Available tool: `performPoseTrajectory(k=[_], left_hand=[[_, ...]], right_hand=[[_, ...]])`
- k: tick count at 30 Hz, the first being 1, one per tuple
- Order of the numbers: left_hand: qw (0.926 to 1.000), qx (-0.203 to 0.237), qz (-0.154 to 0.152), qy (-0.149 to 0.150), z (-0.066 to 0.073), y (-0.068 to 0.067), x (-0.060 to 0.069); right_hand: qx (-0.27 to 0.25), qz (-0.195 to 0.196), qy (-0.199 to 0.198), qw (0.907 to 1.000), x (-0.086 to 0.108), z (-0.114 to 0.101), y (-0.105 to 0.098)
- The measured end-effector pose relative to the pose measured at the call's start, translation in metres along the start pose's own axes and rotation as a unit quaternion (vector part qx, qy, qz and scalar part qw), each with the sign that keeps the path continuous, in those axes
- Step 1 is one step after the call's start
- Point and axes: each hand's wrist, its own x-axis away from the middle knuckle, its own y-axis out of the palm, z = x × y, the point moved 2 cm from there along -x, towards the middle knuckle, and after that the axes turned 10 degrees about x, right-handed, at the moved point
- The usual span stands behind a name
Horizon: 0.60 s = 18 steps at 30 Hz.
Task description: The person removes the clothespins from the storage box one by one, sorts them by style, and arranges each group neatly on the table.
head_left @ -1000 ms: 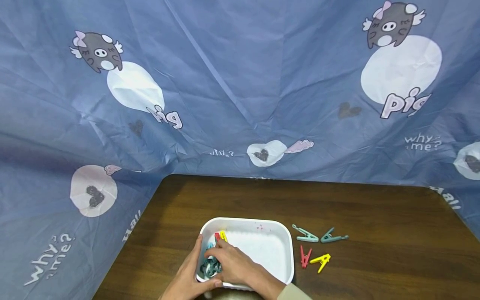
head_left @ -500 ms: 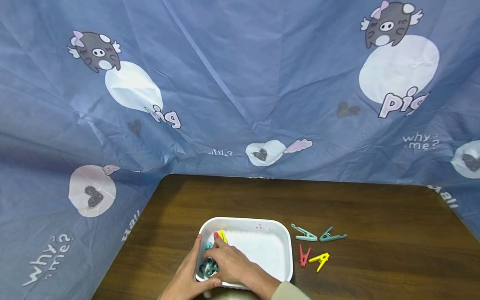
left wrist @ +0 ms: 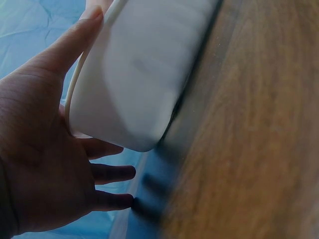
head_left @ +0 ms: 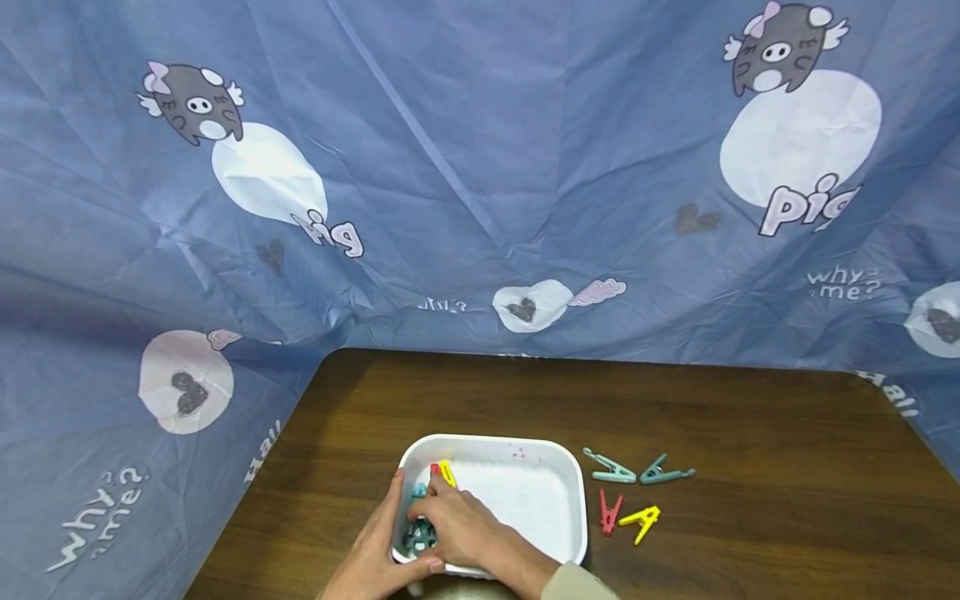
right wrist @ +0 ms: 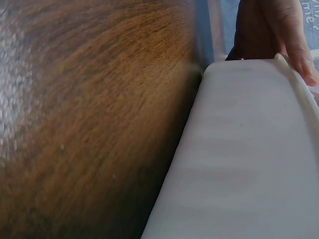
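A white plastic tray (head_left: 525, 444) stands near the table's front edge. My left hand (head_left: 371, 546) steadies its near left corner. In the left wrist view, the left thumb lies along the tray's rim while several straight fingers (left wrist: 113, 174) extend past its end. My right hand (head_left: 465, 525) reaches into the tray's left side, with bent fingers over a cluster of dark green clothespins (head_left: 418, 537). Whether it pinches one is hidden. By its fingertips lie a yellow clothespin (head_left: 447, 472), a red clothespin (head_left: 434, 469) and a light blue piece (head_left: 418, 491).
Right of the tray, two green clothespins (head_left: 613, 471) (head_left: 666, 472), a red clothespin (head_left: 610, 512) and a yellow clothespin (head_left: 641, 522) lie on the brown wooden table (head_left: 750, 433). A blue printed cloth (head_left: 465, 167) hangs behind it.
The dark green clothespins under my right hand have shifted slightly, and less of them shows. Both hands, the tray and the clothespins on the table stay nearly in place.
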Motion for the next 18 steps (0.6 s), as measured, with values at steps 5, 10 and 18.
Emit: performPoseTrajectory(k=[5, 10, 18], left_hand=[[0.9993, -0.021, 0.018, 0.023, -0.0007, 0.0004, 0.0009], [0.9984, -0.027, 0.03, 0.038, -0.001, 0.0007, 0.0017], [0.9993, -0.017, 0.021, 0.026, -0.0003, 0.0002, 0.0013]], right_hand=[[-0.009, -0.002, 0.005, 0.9999, 0.0, 0.0015, 0.0004], [-0.021, -0.002, 0.009, 0.9997, 0.0004, 0.0028, 0.0004], [-0.032, 0.008, 0.005, 0.9994, 0.002, 0.0042, -0.0027]])
